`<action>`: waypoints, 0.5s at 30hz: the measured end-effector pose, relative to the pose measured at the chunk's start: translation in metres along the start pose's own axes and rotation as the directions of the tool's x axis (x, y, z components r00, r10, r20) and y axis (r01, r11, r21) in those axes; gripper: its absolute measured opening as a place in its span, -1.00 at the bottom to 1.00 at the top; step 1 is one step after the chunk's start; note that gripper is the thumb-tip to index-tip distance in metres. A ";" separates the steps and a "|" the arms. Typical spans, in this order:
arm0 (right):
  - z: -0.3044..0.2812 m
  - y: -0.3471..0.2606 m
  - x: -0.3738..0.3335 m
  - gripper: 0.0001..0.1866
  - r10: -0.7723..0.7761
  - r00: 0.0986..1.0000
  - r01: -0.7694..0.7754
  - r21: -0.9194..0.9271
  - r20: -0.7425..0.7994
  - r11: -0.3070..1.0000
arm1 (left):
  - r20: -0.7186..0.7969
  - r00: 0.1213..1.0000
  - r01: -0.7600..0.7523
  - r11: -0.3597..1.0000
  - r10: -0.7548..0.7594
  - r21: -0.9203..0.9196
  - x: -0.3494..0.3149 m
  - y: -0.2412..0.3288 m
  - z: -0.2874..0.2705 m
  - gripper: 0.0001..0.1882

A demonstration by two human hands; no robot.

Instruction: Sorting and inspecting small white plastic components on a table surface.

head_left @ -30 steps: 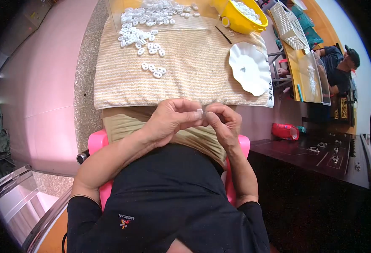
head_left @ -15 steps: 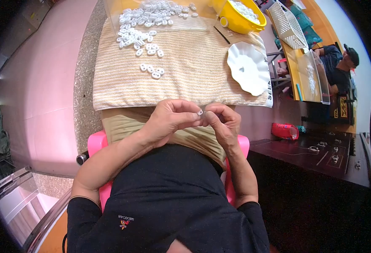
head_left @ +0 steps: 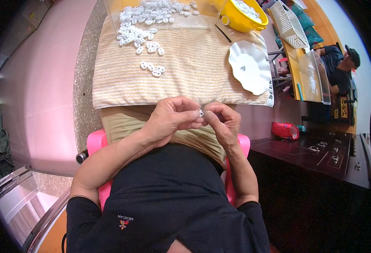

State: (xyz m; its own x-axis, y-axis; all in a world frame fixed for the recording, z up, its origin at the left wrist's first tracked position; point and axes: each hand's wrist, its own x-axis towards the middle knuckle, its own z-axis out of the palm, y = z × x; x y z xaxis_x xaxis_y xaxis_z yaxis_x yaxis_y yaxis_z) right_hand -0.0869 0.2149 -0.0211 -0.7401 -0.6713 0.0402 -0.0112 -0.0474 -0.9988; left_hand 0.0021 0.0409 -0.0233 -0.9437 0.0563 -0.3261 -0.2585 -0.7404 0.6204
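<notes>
Between the thumb and fingertips of my left hand (head_left: 175, 116) is a small white plastic piece with holes (head_left: 201, 113), mostly covered by the fingers. My right hand (head_left: 224, 120) meets it from the other side, thumb and forefinger pinched close to the piece; what lies in that pinch is too small to make out. Both hands are over my lap, just off the towel's near edge. On the striped towel (head_left: 185, 84) lie several white two-holed oval pieces (head_left: 156, 73) in a small group, with a larger heap (head_left: 147, 17) of them farther back.
A clear plastic tray (head_left: 185, 26) holds part of the heap. Back right stands a yellow basin (head_left: 242, 21) of white pieces, near a thin black stick (head_left: 223, 33). A white wavy-edged dish (head_left: 259, 80) carries a small grey bit. A person (head_left: 337, 71) sits at another table.
The white piece has turned slightly between my fingertips, and more of its ringed end shows. My hands are in nearly the same place.
</notes>
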 end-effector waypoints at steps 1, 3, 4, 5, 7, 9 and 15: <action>-0.001 0.002 0.000 -0.91 -0.003 1.000 0.003 0.006 0.019 1.000 | -0.004 1.000 0.003 1.000 -0.003 -0.006 0.000 0.000 0.000 -0.84; -0.002 0.003 0.000 -0.90 -0.007 0.999 0.007 0.013 0.038 1.000 | -0.008 1.000 0.006 1.000 -0.006 -0.013 0.000 -0.001 0.001 -0.83; -0.001 0.001 0.000 -0.90 -0.005 0.999 0.004 0.013 0.044 1.000 | -0.012 1.000 -0.002 1.000 0.002 -0.021 0.000 -0.002 0.001 -0.83; 0.000 0.000 0.000 -0.90 -0.003 0.999 0.002 0.014 0.050 1.000 | -0.017 1.000 -0.011 1.000 0.010 -0.029 0.000 -0.002 0.001 -0.82; 0.001 -0.002 0.000 -0.90 0.002 0.999 -0.003 0.014 0.048 1.000 | -0.023 1.000 -0.011 0.999 0.011 -0.034 0.000 -0.002 0.001 -0.82; 0.001 -0.001 0.000 -0.90 0.007 0.999 -0.008 0.015 0.046 1.000 | -0.030 0.999 -0.012 0.999 0.011 -0.038 0.000 -0.002 0.001 -0.82; 0.000 0.002 0.000 -0.91 -0.019 0.999 0.019 0.015 0.039 1.000 | -0.035 0.999 -0.008 1.000 0.007 -0.017 0.000 -0.001 0.002 -0.80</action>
State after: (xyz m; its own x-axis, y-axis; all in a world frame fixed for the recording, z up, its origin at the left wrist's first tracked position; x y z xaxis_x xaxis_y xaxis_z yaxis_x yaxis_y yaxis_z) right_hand -0.0869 0.2143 -0.0228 -0.7127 -0.6989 0.0605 -0.0152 -0.0708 -0.9974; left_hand 0.0025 0.0429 -0.0230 -0.9378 0.0276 -0.3462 -0.2476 -0.7520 0.6109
